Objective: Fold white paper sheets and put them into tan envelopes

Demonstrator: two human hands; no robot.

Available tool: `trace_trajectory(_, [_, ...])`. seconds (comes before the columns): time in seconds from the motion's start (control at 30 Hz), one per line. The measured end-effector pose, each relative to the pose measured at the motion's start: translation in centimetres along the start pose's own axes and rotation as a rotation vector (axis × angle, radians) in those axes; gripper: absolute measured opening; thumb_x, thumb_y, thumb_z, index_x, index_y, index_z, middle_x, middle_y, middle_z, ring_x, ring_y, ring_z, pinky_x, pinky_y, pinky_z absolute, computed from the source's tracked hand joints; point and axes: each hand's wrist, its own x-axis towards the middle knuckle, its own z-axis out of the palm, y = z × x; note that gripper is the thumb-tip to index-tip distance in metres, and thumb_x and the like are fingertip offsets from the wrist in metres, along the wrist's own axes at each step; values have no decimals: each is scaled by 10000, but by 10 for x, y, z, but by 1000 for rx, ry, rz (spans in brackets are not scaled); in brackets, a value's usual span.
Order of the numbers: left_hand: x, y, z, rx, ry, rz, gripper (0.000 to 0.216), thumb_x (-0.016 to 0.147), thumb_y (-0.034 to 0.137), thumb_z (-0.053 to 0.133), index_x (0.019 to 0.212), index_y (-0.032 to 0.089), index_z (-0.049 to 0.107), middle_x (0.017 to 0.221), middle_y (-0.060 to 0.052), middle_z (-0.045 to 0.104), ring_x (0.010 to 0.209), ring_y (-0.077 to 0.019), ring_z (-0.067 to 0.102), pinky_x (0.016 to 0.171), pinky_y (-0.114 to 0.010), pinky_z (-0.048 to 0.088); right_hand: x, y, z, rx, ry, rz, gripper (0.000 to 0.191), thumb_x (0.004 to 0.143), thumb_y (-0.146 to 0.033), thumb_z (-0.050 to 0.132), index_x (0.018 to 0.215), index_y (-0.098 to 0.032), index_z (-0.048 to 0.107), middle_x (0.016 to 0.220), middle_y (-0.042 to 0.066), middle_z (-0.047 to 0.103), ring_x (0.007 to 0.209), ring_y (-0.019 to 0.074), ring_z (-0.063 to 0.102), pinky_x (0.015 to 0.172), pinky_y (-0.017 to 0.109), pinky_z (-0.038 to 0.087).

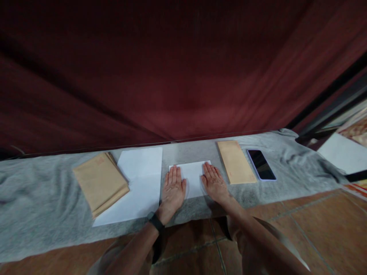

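Small sheet: it lies on the grey-covered bench (pixel 43 202), straight ahead of me; the small sheet (pixel 195 178) is directly beneath my palms, bare between them.
Long axis: it seems to run left to right, from one hand toward the other; whether the sheet is folded, I cannot tell.
Left hand: my left hand (pixel 173 191) presses flat over its left end, fingers pointing away from me.
Right hand: my right hand (pixel 214 185) presses flat over its right end, fingers angled slightly inward.
Grip: released on both sides, nothing clasped.
Nearer hand: neither; both touch it.
Left side: large sheet (pixel 145 179) just beside my left hand, envelopes (pixel 99 181) partly over it.
Right side: single envelope (pixel 236 162) just beyond my right hand, then phone (pixel 261 165).
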Motion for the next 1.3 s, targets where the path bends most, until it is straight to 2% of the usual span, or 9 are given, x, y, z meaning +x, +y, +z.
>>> trace_trajectory(0.13, [-1, -4, 0, 5, 24, 1, 593, 988, 323, 343, 1501, 28, 373, 1579, -199, 354, 1496, -287, 278, 1208, -484, 293, 2, 4, -2, 17, -32, 26, 546, 1041, -316, 346, 1530, -74, 358, 1566, 154, 380, 1456, 263, 362, 1191, 468, 281])
trace_trajectory(0.27, [-1, -3, -1, 19, 10, 7, 594, 994, 333, 342, 1491, 10, 383, 1578, -218, 348, 1493, -300, 282, 1211, -481, 284, 12, 8, -10, 92, -58, 38, 513, 1040, -309, 345, 1507, -110, 417, 1525, 141, 457, 1431, 252, 407, 1193, 474, 292])
trace_trajectory(0.33, [-1, -2, -2, 17, 4, 1, 596, 997, 335, 338, 1493, 7, 377, 1582, -221, 337, 1494, -301, 280, 1213, -481, 282, 17, 6, -14, 134, -43, 11, 500, 1039, -290, 346, 1504, -123, 426, 1519, 130, 471, 1433, 243, 405, 1195, 467, 301])
trace_trajectory(0.47, [-1, -2, -5, 11, -14, 1, 596, 999, 329, 339, 1505, 13, 361, 1593, -221, 311, 1497, -305, 268, 1216, -489, 273, 20, -8, -18, 186, -34, -88, 527, 1040, -289, 342, 1554, -170, 334, 1566, 100, 404, 1458, 220, 363, 1193, 459, 325])
trace_trajectory(0.67, [-1, 2, -14, -1, -27, 43, 556, 1000, 291, 342, 1529, 121, 365, 1620, -134, 295, 1518, -288, 209, 1233, -522, 222, 13, -30, -11, 130, -90, -127, 491, 1052, -318, 354, 1518, -174, 409, 1574, 80, 391, 1459, 226, 358, 1208, 441, 289])
trace_trajectory(0.83, [-3, 9, -18, -54, -60, 188, 529, 995, 259, 350, 1519, 203, 398, 1615, -40, 331, 1524, -240, 204, 1252, -500, 195, 12, -31, -8, 82, -94, -137, 478, 1046, -310, 377, 1513, -219, 418, 1582, 50, 379, 1454, 236, 366, 1208, 462, 262])
trace_trajectory(0.97, [-3, 9, -15, -70, -74, 180, 530, 997, 284, 353, 1522, 234, 392, 1599, -21, 368, 1517, -234, 230, 1251, -504, 189, 12, -31, -8, 59, -83, -134, 479, 1043, -302, 380, 1514, -224, 416, 1587, 46, 366, 1458, 243, 357, 1204, 473, 259])
trace_trajectory(1.3, [23, 21, -7, -78, -96, 145, 536, 995, 282, 308, 1506, 156, 410, 1592, -60, 383, 1508, -252, 256, 1245, -500, 182, 17, -33, -3, 24, -67, -52, 482, 1042, -271, 354, 1514, -197, 420, 1569, 74, 400, 1452, 259, 370, 1184, 468, 273])
